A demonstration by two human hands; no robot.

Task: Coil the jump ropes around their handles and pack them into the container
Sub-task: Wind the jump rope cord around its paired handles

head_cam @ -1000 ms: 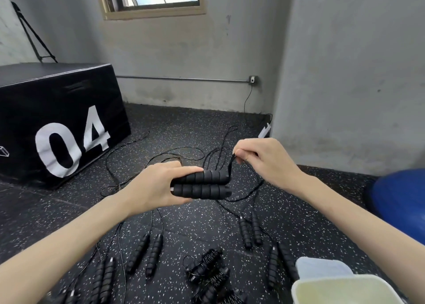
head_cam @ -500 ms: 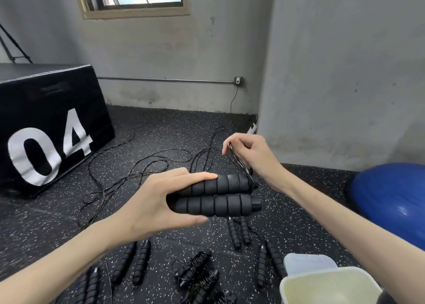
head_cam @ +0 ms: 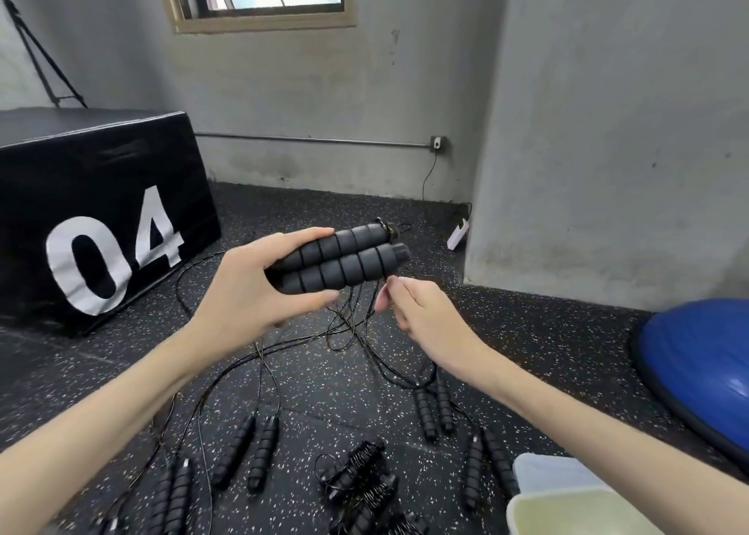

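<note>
Compared with half a second earlier, the right hand (head_cam: 421,311) has dropped from above the far end of the paired handles (head_cam: 340,261) to just below them, and the handles now tilt upward toward the wall.

Largest to smallest, placed relative to the paired handles: the black plyo box (head_cam: 101,210) marked "04" stands well to their left; the blue balance dome (head_cam: 697,368) sits low to their right; the pale container (head_cam: 523,512) and its lid (head_cam: 543,471) lie at the lower right frame edge; uncoiled jump ropes (head_cam: 247,451) and finished coils (head_cam: 360,467) rest on the floor (head_cam: 527,332) below them.

The left hand (head_cam: 251,295) is clamped around the near half of both handles, thumb beneath. The right hand's fingers are curled and appear to pinch the thin cord (head_cam: 356,311), though blur leaves contact uncertain.

Technique, as a judgement: keep the handles pressed parallel, lead the cord under and over with steady tension, lay turns side by side, and keep the slack clear of neighbouring ropes.

Hard to make out: the right fingertips are blurred; the cord's path among the tangle cannot be traced; the container is cut off by the frame, its contents unreadable; the lowest handles are cropped.
</note>
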